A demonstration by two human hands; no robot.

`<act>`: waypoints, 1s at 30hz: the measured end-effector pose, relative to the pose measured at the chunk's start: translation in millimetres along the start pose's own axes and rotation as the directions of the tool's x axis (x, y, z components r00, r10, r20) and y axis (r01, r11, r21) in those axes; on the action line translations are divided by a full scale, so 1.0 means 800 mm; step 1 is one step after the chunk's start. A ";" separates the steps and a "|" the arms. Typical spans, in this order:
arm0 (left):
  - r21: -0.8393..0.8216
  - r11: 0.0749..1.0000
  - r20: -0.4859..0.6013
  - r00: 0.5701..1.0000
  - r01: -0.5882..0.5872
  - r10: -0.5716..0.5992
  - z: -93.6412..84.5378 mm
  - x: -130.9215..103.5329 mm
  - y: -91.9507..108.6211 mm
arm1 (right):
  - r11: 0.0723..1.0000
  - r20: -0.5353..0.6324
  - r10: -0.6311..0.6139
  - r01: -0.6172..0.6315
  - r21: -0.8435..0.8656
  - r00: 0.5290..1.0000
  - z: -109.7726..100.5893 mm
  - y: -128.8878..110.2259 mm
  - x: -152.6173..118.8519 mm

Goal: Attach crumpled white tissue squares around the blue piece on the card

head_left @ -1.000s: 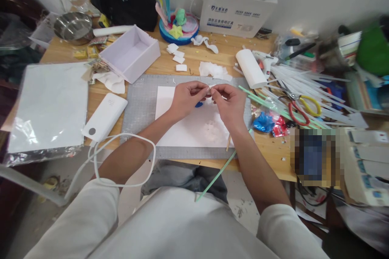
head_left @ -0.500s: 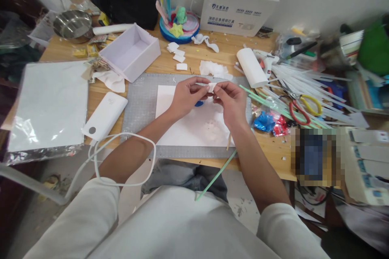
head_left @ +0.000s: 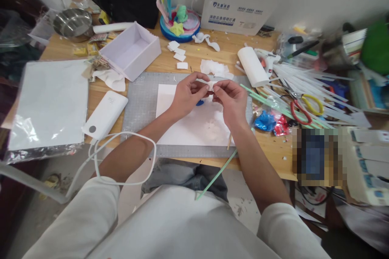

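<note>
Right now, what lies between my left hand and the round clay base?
In the head view, beyond your left hand come a strip of grey cutting mat, then wooden tabletop with small white pieces.

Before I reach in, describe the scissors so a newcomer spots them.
Find the wooden table, then the white strips right of the gray mat. The scissors lie on them: one red handle loop, one yellow, against plain straight strips.

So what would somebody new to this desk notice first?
Probably the two hands, left and right, pinching a small white piece over the white sheet. Then the colourful round model at the back, and the red-and-yellow-handled scissors on the right.
</note>
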State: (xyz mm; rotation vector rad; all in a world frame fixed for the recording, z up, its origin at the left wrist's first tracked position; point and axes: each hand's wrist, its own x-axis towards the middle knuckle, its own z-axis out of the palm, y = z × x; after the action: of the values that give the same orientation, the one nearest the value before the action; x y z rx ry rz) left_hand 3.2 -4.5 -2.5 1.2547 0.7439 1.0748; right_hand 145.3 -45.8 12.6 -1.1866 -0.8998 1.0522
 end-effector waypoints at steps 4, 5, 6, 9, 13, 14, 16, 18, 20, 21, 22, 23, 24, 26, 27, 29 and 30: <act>-0.012 1.000 0.007 1.000 -0.027 0.027 0.001 0.001 -0.001 | 1.000 0.004 -0.014 0.014 -0.016 1.000 -0.001 0.001 0.001; -0.016 1.000 0.008 1.000 -0.026 0.026 0.001 0.001 -0.001 | 1.000 0.005 -0.012 0.012 -0.020 1.000 -0.001 0.001 0.002; -0.019 1.000 0.008 1.000 -0.019 0.019 0.001 0.001 0.000 | 1.000 0.004 -0.011 0.011 -0.026 1.000 -0.001 0.000 0.002; -0.022 1.000 0.011 1.000 0.009 -0.009 0.002 0.000 0.002 | 0.999 0.002 -0.018 0.018 -0.050 1.000 -0.002 0.001 0.002; -0.011 0.999 0.003 0.999 0.034 -0.034 0.002 0.000 0.004 | 0.994 0.004 -0.046 0.047 -0.097 0.999 -0.005 0.003 0.003; -0.007 0.999 -0.001 0.999 0.035 -0.035 0.001 0.001 0.004 | 0.993 0.004 -0.049 0.049 -0.106 0.999 -0.005 0.003 0.004; -0.006 1.000 -0.013 0.999 0.029 -0.029 0.000 0.002 0.002 | 0.993 0.003 -0.044 0.044 -0.109 0.999 -0.006 0.002 0.004; -0.007 1.000 -0.034 0.999 0.018 -0.018 -0.002 0.002 0.000 | 0.993 0.007 -0.043 0.044 -0.107 0.999 -0.007 0.000 0.004; 0.007 1.000 -0.055 0.999 0.001 -0.001 -0.003 0.003 0.000 | 0.990 0.017 -0.061 0.062 -0.127 0.998 -0.007 0.000 0.003; 0.018 1.000 -0.062 0.998 -0.006 0.007 -0.003 0.003 0.000 | 0.986 0.022 -0.075 0.078 -0.148 0.997 -0.007 0.001 0.003; 0.029 0.999 -0.067 0.998 -0.014 0.016 -0.003 0.003 0.000 | 0.981 0.025 -0.091 0.094 -0.172 0.996 -0.008 0.001 0.002; 0.037 0.999 -0.070 0.997 -0.023 0.025 -0.003 0.003 0.000 | 0.976 0.024 -0.106 0.108 -0.191 0.994 -0.008 0.002 0.001; 0.041 0.999 -0.070 0.997 -0.031 0.034 -0.003 0.003 0.000 | 0.972 0.020 -0.120 0.121 -0.200 0.993 -0.008 0.004 0.001; 0.040 0.998 -0.068 0.996 -0.048 0.051 -0.001 0.002 0.000 | 0.970 0.006 -0.149 0.147 -0.195 0.989 -0.008 0.006 0.000; 0.040 0.998 -0.068 0.996 -0.058 0.060 -0.001 0.002 -0.001 | 0.969 0.000 -0.160 0.157 -0.189 0.987 -0.008 0.006 0.000; 0.052 0.996 -0.072 0.994 -0.074 0.077 0.001 0.001 -0.002 | 0.968 -0.005 -0.168 0.164 -0.189 0.986 -0.008 0.006 -0.001; 0.062 0.995 -0.075 0.994 -0.080 0.085 0.001 0.001 -0.003 | 0.967 -0.005 -0.166 0.161 -0.198 0.986 -0.008 0.006 -0.001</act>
State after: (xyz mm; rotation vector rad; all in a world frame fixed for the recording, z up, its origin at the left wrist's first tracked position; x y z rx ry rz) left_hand 4.7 -4.2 -4.6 1.3088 0.7931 1.1821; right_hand 150.2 -47.8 6.9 -1.2609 -1.0855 0.8301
